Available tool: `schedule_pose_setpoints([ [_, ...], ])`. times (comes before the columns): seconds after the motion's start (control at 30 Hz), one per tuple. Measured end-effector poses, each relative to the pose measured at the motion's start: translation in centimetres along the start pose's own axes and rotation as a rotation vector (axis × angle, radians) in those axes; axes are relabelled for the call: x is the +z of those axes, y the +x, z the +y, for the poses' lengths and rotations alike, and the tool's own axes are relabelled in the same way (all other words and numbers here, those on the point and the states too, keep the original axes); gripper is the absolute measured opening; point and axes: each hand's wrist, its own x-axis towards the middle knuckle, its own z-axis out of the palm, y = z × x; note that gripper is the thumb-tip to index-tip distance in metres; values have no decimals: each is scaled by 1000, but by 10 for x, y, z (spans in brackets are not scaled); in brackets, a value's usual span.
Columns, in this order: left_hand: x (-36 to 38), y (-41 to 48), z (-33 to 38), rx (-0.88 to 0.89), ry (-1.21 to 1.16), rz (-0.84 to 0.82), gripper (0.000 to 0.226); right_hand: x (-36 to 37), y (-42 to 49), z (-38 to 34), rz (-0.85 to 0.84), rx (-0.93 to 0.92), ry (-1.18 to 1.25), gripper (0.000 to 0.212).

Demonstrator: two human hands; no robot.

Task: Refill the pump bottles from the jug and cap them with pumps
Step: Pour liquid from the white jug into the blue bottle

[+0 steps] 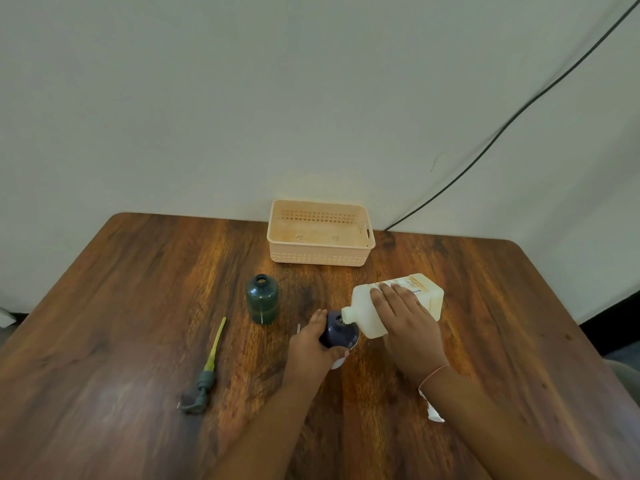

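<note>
My right hand point(408, 323) grips a white jug point(367, 306), tipped on its side with its spout over the mouth of a dark blue bottle point(337, 332). That bottle stands upright in the grip of my left hand point(310, 344). An uncapped dark green bottle point(262, 299) stands to the left, apart from both hands. Further left a green pump with a yellow tube point(206, 372) lies flat on the wooden table point(138, 306). Something white point(434, 412) shows under my right forearm, mostly hidden.
A peach plastic basket point(320, 259) sits at the table's far edge against the wall. A black cable point(519, 112) runs down the wall at the right. The table's right edge lies near my right arm.
</note>
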Motion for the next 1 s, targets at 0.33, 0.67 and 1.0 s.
schedule_pose_setpoints([
  [0.33,0,0,0,4,5,16,82,6,-8,-2,-5,79,61,76],
  [0.67,-3,-1,0,27,32,7,86,26,-27,-8,190,864,720,75],
  [1.0,-4,-3,3,25,17,12,85,47,-53,-16,255,1161,901,78],
])
